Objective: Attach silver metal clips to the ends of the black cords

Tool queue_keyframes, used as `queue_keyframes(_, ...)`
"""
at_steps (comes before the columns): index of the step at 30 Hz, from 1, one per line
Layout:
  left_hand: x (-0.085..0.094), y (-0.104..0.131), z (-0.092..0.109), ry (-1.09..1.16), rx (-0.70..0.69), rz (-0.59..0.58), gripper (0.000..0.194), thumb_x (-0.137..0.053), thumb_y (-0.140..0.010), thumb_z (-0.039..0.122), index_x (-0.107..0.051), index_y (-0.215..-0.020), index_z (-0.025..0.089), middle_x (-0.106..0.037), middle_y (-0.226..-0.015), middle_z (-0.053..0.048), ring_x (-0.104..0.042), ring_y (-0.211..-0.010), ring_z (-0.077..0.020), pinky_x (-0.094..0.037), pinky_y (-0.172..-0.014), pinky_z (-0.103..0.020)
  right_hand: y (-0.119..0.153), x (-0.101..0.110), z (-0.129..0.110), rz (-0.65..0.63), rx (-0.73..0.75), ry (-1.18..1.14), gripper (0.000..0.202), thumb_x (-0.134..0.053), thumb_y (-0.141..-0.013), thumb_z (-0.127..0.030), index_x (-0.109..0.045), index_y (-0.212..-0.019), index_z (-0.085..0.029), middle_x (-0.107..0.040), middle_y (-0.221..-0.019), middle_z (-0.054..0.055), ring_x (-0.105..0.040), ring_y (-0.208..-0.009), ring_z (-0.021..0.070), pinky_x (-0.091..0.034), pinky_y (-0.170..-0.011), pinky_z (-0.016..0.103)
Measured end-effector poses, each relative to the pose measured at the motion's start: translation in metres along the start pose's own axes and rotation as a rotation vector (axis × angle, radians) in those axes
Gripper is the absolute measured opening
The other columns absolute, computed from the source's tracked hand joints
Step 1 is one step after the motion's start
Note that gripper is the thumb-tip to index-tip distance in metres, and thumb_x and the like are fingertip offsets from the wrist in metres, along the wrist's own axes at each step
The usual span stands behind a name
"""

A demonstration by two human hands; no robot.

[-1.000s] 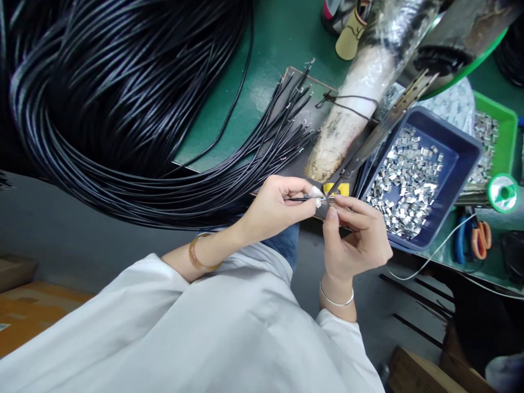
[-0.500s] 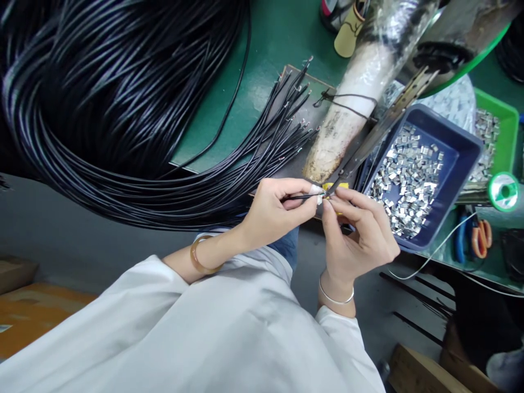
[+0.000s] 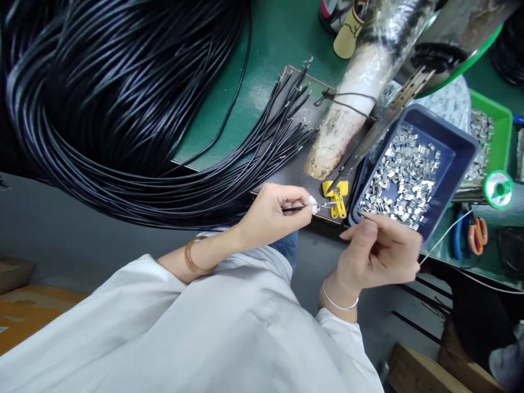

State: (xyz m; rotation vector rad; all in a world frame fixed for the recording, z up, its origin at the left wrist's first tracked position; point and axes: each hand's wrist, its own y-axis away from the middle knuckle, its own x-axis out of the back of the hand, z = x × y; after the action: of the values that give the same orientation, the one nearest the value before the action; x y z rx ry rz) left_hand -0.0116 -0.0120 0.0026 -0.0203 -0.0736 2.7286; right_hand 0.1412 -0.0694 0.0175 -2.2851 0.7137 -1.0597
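My left hand (image 3: 276, 214) pinches a black cable whose bared end (image 3: 326, 205) sticks out to the right, in front of a yellow tool (image 3: 337, 199) at the bench edge. Something white wraps a fingertip of that hand. At the near edge of a dark blue tray (image 3: 456, 142) of small silver metal pieces (image 3: 405, 174) is my right hand (image 3: 379, 245). Its thumb and forefinger are pressed together; whatever may be between them is too small to name. Many black cables (image 3: 196, 202) run from a big coil to a fan of stripped ends.
A whitish wrapped post (image 3: 347, 103) and a metal bar (image 3: 385, 123) slant over the green bench (image 3: 278, 33). Rightward are a green tray (image 3: 505, 125), a solder spool (image 3: 498, 189) and orange-handled pliers (image 3: 477, 236). Cardboard boxes (image 3: 421, 371) stand below.
My right hand has moved right and down, off the cable end to the blue tray's edge. My left hand has shifted slightly left and down with the cable, uncovering the yellow tool.
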Motion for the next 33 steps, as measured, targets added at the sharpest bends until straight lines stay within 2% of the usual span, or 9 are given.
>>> queue_keyframes(5, 0.001, 0.006, 0.0, -0.171, -0.176, -0.009, 0.011, -0.059, -0.08, 0.015, -0.067, -0.073, 0.011, -0.056, -0.059, 0.002, -0.041, -0.053, -0.0047, -0.033, -0.05, -0.017, -0.001, 0.001, -0.007, -0.287, 0.142, 0.2, 0.013, -0.071, -0.081, -0.019, -0.064, -0.091, -0.023, -0.056, -0.058, -0.01, -0.047, -0.046, 0.0023, -0.039, -0.051, 0.018)
queue_keyframes(11, 0.006, 0.006, 0.005, 0.257, 0.074, -0.135, 0.013, -0.064, -0.08, 0.023, -0.062, -0.074, 0.012, -0.051, -0.06, 0.003, -0.042, -0.053, -0.0046, -0.036, -0.05, -0.017, 0.0, -0.004, -0.006, -0.419, -0.268, -0.223, 0.009, -0.058, -0.09, -0.027, -0.058, -0.084, -0.02, -0.049, -0.059, -0.009, -0.041, -0.045, 0.0025, -0.032, -0.042, 0.017)
queue_keyframes(13, 0.008, 0.005, 0.007, 0.349, 0.136, -0.158, 0.015, -0.068, -0.078, 0.025, -0.064, -0.079, 0.011, -0.046, -0.056, 0.005, -0.037, -0.049, -0.0033, -0.031, -0.046, -0.017, -0.001, -0.006, -0.005, -0.334, -0.262, -0.267, 0.012, -0.06, -0.089, -0.029, -0.06, -0.082, -0.02, -0.049, -0.058, -0.008, -0.041, -0.044, 0.0026, -0.031, -0.04, 0.017)
queue_keyframes(15, 0.008, 0.004, 0.007, 0.361, 0.172, -0.121, 0.016, -0.068, -0.078, 0.025, -0.067, -0.083, 0.009, -0.042, -0.053, 0.007, -0.032, -0.047, -0.0024, -0.027, -0.045, -0.017, -0.004, -0.009, -0.003, -0.119, -0.159, -0.273, 0.012, -0.061, -0.087, -0.031, -0.063, -0.083, -0.02, -0.05, -0.059, -0.007, -0.041, -0.042, 0.003, -0.03, -0.038, 0.018)
queue_keyframes(18, 0.008, 0.001, 0.005, 0.347, 0.196, -0.053, 0.015, -0.069, -0.076, 0.024, -0.069, -0.08, 0.009, -0.048, -0.055, 0.004, -0.037, -0.05, -0.0029, -0.03, -0.048, -0.017, -0.008, -0.014, 0.0, 0.265, 0.034, -0.375, 0.011, -0.059, -0.087, -0.03, -0.063, -0.093, -0.022, -0.048, -0.058, -0.008, -0.041, -0.036, 0.0031, -0.026, -0.032, 0.019)
queue_keyframes(20, 0.007, -0.001, 0.004, 0.344, 0.194, -0.03, 0.015, -0.07, -0.075, 0.024, -0.07, -0.078, 0.009, -0.053, -0.058, 0.002, -0.042, -0.053, -0.004, -0.033, -0.05, -0.017, -0.009, -0.016, 0.002, 0.364, 0.08, -0.382, 0.014, -0.055, -0.089, -0.022, -0.059, -0.103, -0.024, -0.055, -0.065, -0.008, -0.053, -0.04, 0.0049, -0.032, -0.031, 0.018)
queue_keyframes(24, 0.004, -0.005, 0.004, 0.322, 0.165, -0.009, 0.011, -0.068, -0.075, 0.02, -0.071, -0.077, 0.009, -0.059, -0.06, 0.001, -0.048, -0.055, -0.0048, -0.038, -0.053, -0.017, -0.001, -0.016, 0.005, 0.144, 0.073, -0.22, 0.021, -0.057, -0.088, -0.009, -0.057, -0.105, -0.021, -0.072, -0.089, -0.002, -0.074, -0.074, 0.0133, -0.062, -0.061, 0.027)
queue_keyframes(27, 0.0, -0.009, 0.003, 0.286, 0.123, 0.02, 0.009, -0.066, -0.076, 0.018, -0.07, -0.074, 0.01, -0.064, -0.066, 0.0, -0.054, -0.059, -0.0062, -0.044, -0.058, -0.017, 0.004, -0.018, 0.006, 0.013, 0.119, -0.119, 0.02, -0.068, -0.078, -0.005, -0.062, -0.092, -0.019, -0.074, -0.095, 0.001, -0.073, -0.085, 0.015, -0.063, -0.076, 0.031)
queue_keyframes(33, -0.008, -0.013, -0.004, 0.213, 0.069, 0.09, 0.013, -0.065, -0.079, 0.022, -0.067, -0.072, 0.012, -0.062, -0.062, 0.0, -0.056, -0.06, -0.0081, -0.046, -0.058, -0.018, 0.002, -0.025, 0.009, -0.02, 0.089, -0.086, 0.015, -0.069, -0.078, -0.009, -0.063, -0.087, -0.021, -0.071, -0.094, 0.001, -0.069, -0.087, 0.0133, -0.061, -0.074, 0.03)
